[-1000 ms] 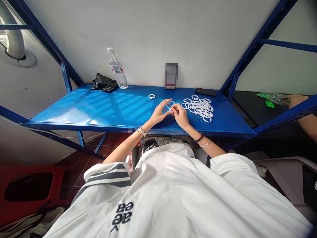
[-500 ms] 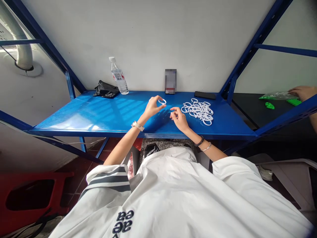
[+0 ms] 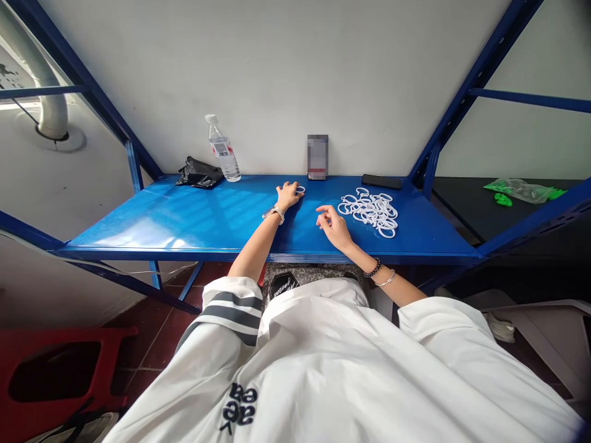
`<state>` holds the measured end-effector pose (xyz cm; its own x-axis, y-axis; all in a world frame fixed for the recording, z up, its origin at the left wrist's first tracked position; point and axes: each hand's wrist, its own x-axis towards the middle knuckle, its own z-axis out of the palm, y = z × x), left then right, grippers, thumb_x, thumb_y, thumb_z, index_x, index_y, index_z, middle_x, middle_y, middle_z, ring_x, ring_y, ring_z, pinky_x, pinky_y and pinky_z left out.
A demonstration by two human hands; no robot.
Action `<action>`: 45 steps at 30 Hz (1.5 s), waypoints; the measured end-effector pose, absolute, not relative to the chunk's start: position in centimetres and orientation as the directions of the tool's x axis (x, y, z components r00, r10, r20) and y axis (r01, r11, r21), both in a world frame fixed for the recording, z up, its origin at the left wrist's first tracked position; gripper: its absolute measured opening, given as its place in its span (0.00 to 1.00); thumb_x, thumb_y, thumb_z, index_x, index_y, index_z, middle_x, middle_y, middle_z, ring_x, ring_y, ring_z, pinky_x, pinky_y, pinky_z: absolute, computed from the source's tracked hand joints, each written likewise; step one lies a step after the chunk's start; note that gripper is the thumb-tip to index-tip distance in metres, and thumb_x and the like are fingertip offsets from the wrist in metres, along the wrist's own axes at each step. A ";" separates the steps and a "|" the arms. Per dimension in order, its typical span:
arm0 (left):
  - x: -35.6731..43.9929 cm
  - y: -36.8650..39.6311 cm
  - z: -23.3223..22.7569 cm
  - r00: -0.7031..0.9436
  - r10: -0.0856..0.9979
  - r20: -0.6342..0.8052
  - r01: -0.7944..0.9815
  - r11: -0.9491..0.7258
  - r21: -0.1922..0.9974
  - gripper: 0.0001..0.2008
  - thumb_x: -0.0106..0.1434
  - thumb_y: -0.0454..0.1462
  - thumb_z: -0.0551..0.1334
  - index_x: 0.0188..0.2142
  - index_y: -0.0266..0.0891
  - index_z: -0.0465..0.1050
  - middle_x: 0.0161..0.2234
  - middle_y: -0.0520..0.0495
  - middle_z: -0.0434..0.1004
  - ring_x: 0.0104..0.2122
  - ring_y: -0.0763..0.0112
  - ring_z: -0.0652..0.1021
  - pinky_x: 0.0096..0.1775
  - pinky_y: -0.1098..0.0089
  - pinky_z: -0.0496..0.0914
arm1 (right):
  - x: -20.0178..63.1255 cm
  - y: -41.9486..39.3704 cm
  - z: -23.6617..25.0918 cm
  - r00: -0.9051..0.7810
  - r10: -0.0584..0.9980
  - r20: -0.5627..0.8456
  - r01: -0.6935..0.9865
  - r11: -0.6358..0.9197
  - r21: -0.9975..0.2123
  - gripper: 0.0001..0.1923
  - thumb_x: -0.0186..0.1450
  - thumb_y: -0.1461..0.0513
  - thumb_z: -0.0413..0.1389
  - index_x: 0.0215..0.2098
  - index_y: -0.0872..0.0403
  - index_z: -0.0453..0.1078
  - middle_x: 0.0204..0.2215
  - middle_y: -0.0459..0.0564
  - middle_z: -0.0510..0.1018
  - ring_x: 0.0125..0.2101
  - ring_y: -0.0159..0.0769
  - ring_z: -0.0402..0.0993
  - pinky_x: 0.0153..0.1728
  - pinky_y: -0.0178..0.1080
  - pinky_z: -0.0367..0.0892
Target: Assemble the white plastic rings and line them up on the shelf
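Blue table (image 3: 184, 215), white ring (image 3: 301, 187) fingertip-held in left grip (image 3: 287, 196), right grip (image 3: 335, 227) half-curled, empty

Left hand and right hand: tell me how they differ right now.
The left hand has its fingers at a white ring; the right hand is loosely curled, with nothing visible in it.
The left hand reaches farther toward the wall; the right hand is nearer the person.
The left wrist wears a pale watch, the right a dark beaded bracelet and a silvery bangle.
Both are bare.
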<state>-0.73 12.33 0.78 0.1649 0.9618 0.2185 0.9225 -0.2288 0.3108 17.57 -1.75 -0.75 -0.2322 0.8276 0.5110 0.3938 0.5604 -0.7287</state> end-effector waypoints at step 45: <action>-2.9 8.0 0.0 0.487 0.863 0.132 0.835 -0.504 0.222 0.31 0.73 0.48 0.41 0.72 0.42 0.43 0.73 0.48 0.37 0.72 0.56 0.38 0.68 0.44 0.37 | 22.2 0.9 -0.3 -0.241 0.833 0.498 0.954 0.297 -0.035 0.17 0.69 0.65 0.45 0.45 0.65 0.74 0.46 0.72 0.75 0.51 0.61 0.66 0.55 0.64 0.56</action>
<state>-2.86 7.98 -0.02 0.4868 0.8634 0.1322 0.8345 -0.5044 0.2217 22.19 0.85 -0.28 -0.2412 0.8330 0.4978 0.9543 0.2970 -0.0345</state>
